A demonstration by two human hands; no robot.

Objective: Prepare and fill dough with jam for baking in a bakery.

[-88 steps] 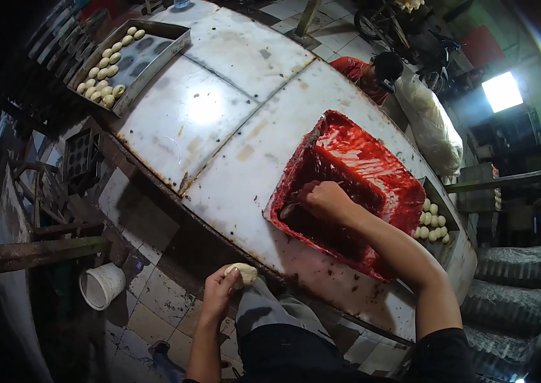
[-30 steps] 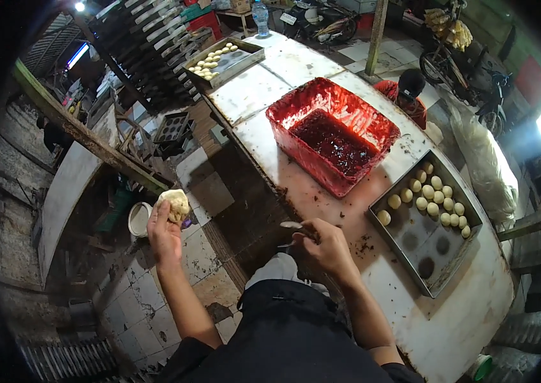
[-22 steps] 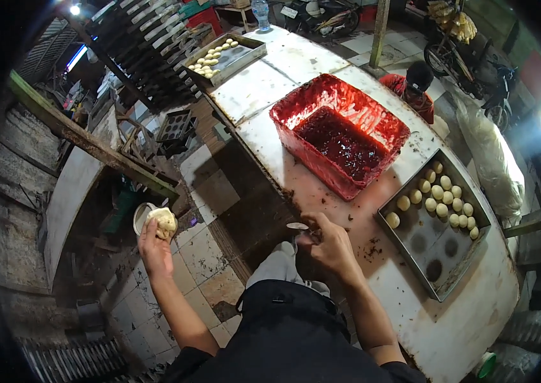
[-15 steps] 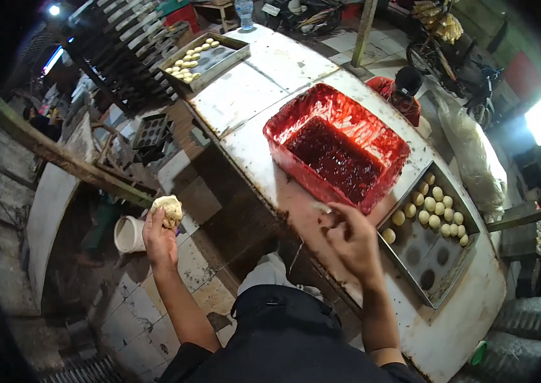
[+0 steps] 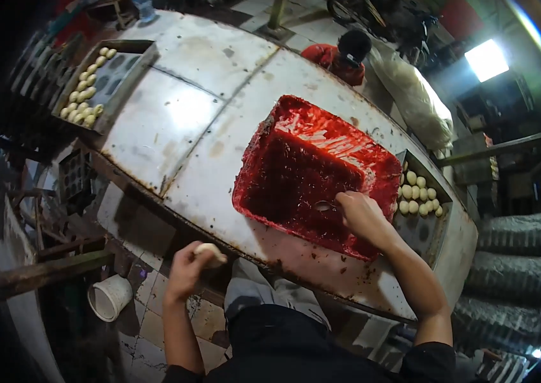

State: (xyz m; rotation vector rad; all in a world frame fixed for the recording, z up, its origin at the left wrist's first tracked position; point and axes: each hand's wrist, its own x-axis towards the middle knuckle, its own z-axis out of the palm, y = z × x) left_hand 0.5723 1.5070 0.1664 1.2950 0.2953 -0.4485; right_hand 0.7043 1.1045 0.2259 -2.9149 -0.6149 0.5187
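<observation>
My left hand [image 5: 185, 273] is closed around a piece of pale dough [image 5: 213, 253], just off the table's near edge. Over the right part of a red tub [image 5: 254, 216], my right hand [image 5: 367, 220] has its fingers pinched on a small spoon [image 5: 323, 206]. The spoon's shiny bowl lies at the dark red filling [image 5: 289, 179] inside the tub; my fingers cover its handle. Red smears coat the tub's inner walls.
A metal tray of dough balls [image 5: 414, 193] stands right of the tub, another tray [image 5: 148, 56] at the far left. Both rest on the white table [image 5: 187, 127]. A person in red [image 5: 334, 57] is beyond the table. A white bucket [image 5: 109, 298] stands on the floor.
My right hand has gone from beside the tub to over its filling with the spoon. My left hand has turned and come nearer the table with the dough. The view has shifted.
</observation>
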